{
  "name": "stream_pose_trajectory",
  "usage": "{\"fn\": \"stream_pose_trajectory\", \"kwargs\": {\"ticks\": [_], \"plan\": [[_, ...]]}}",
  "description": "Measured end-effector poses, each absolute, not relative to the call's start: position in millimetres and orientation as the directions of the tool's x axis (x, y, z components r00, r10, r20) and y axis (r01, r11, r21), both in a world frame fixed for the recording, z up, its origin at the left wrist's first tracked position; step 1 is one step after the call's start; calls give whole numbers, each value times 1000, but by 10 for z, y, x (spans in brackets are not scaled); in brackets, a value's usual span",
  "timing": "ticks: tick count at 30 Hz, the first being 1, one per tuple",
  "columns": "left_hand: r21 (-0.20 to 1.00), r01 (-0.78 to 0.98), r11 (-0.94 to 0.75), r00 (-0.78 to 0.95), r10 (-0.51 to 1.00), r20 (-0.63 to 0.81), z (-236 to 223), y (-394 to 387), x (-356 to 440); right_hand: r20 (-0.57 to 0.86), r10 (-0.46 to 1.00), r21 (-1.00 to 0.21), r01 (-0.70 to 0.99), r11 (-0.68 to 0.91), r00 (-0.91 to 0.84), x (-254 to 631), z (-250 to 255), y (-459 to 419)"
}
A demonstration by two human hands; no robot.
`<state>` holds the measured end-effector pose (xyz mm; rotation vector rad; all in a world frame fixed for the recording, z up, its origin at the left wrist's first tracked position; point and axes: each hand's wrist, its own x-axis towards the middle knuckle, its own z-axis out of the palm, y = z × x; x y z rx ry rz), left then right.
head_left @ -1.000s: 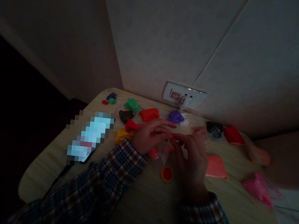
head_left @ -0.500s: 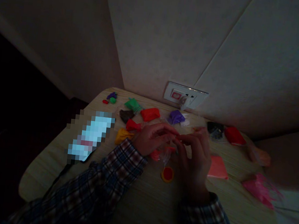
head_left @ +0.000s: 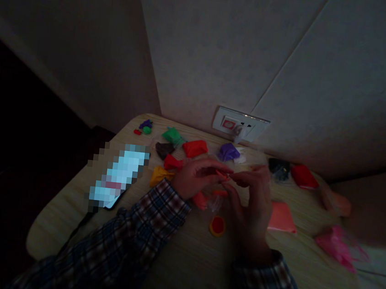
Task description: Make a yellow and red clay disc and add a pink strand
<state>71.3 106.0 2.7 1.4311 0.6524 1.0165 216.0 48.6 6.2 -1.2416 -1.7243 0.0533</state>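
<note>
Both my hands meet above the middle of a pale wooden table (head_left: 173,262). My left hand (head_left: 198,178) and my right hand (head_left: 252,206) pinch a small red piece of clay (head_left: 223,174) between their fingertips. Below them on the table lies a small yellow disc with a red centre (head_left: 217,225). A crumpled clear wrapper with red clay (head_left: 209,201) lies under the hands.
Several bags of coloured clay lie around: green (head_left: 172,135), red (head_left: 195,148), purple (head_left: 228,151), yellow (head_left: 160,174), salmon (head_left: 282,217), pink (head_left: 336,244). A lit phone (head_left: 117,175) lies at the left. A wall socket (head_left: 239,124) sits behind the table.
My fingers have shifted a little while working the red piece; the right hand's fingertips have drawn slightly apart from the left. Nothing else moved.
</note>
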Motion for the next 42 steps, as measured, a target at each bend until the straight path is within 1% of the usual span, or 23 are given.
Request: {"fn": "stream_pose_trajectory", "kwargs": {"ticks": [4,6,7,9,14,17,19,22,25,29,33,38,42], "plan": [[967,-88,-239,447,858,253,55,1065,692,679,733,-537,700,470,28,2165,78,497],[961,-72,-266,441,856,270,59,1066,689,691,721,-530,714,458,50,2171,74,499],[963,-86,-257,435,860,268,59,1067,690,697,714,-529,716,455,62,2175,68,499],[970,-153,-187,407,883,235,59,1067,696,704,704,-542,708,453,89,2181,56,497],[947,-322,16,324,942,94,54,1061,732,680,717,-596,683,421,151,2183,42,491],[911,-398,106,331,943,35,53,1052,750,676,721,-600,683,417,154,2181,47,497],[908,-394,142,366,931,13,56,1048,750,678,720,-601,678,425,150,2182,50,500],[919,-364,153,394,919,3,62,1051,741,675,723,-611,661,435,148,2186,50,496],[935,-344,90,370,928,47,67,1059,735,661,736,-621,657,427,147,2187,50,487],[948,-317,33,337,938,80,77,1055,732,671,731,-599,673,433,126,2187,56,487],[927,-368,78,360,931,65,80,1034,731,660,741,-607,670,426,127,2185,63,491],[911,-374,171,383,923,-15,97,1019,741,646,751,-625,658,420,134,2185,52,489],[924,-358,139,424,905,28,102,1026,727,644,753,-625,658,420,132,2192,39,491]]}}
